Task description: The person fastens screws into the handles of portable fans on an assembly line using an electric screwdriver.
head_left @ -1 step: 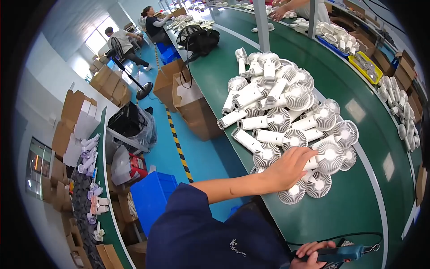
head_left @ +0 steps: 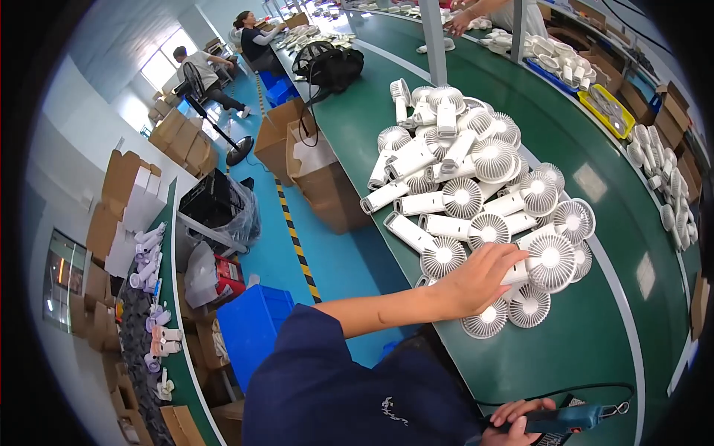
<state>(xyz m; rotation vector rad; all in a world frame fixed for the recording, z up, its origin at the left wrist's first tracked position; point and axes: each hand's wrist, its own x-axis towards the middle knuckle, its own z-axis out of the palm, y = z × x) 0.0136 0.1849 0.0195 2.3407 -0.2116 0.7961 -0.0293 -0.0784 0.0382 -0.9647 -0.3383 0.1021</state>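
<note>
A large pile of white handheld fans (head_left: pixel 462 198), with round grilles and short handles, lies on the green table before me. My left hand (head_left: pixel 482 281) reaches across to the near part of the pile. Its fingers are closed round the handle of one white handheld fan (head_left: pixel 550 262), whose grille faces up. Under that fan lie more fans, partly covered. Low in view, close to my body, my right hand (head_left: pixel 515 422) is wrapped round a dark teal electric screwdriver (head_left: pixel 571 421). The screwdriver has a metal hanging loop, and a black cable runs beside it. Its tip is hidden.
A grey post (head_left: pixel 433 43) rises behind the pile. Further back sit a black bag (head_left: pixel 336 70), a yellow tray (head_left: pixel 607 111) and more fan parts. Open cardboard boxes (head_left: pixel 323 175) and a blue bin (head_left: pixel 255 325) stand left of the table. Other people work farther off.
The fan in my left hand has shifted slightly to the right and its grille has turned a little. My right hand and the screwdriver have hardly moved.
</note>
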